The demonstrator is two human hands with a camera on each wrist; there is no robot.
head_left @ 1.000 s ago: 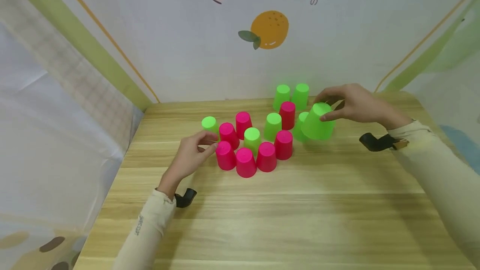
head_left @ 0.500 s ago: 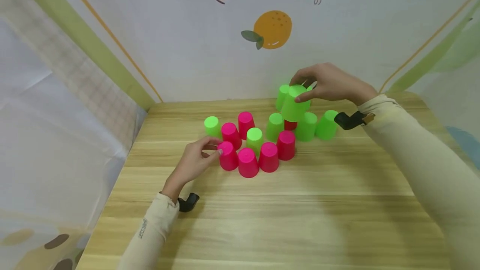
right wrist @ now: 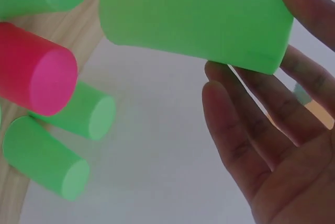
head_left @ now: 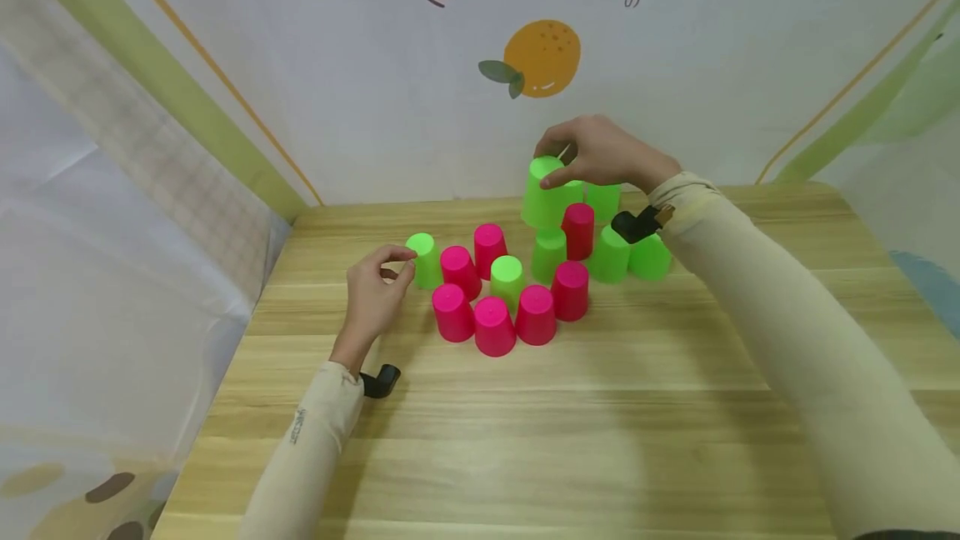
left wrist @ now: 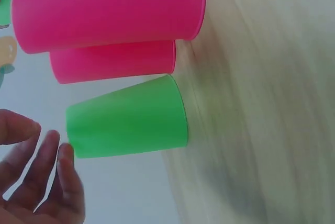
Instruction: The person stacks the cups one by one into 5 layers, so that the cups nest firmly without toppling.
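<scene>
My right hand (head_left: 603, 152) pinches a green cup (head_left: 542, 198) near its closed top. That cup is upside down and raised above the back of the group; its wall fills the top of the right wrist view (right wrist: 193, 20). My left hand (head_left: 377, 290) is beside the leftmost green cup (head_left: 427, 263), fingers loosely bent by its top. In the left wrist view the fingers (left wrist: 65, 171) come close to that cup (left wrist: 128, 119) without wrapping it; whether one touches is unclear. Pink cups (head_left: 453, 313) and another green cup (head_left: 507, 277) stand inverted between the hands.
More inverted green cups (head_left: 611, 255) stand at the right, under my right forearm, and at the back (head_left: 603, 200) by the white printed cloth (head_left: 375, 107). A red cup (head_left: 578, 232) is among them. The wooden table (head_left: 525, 440) spreads toward me.
My right hand has carried the green cup leftward and up across the back cups from the right side. My left hand has shifted from the front-left pink cup to the leftmost green cup.
</scene>
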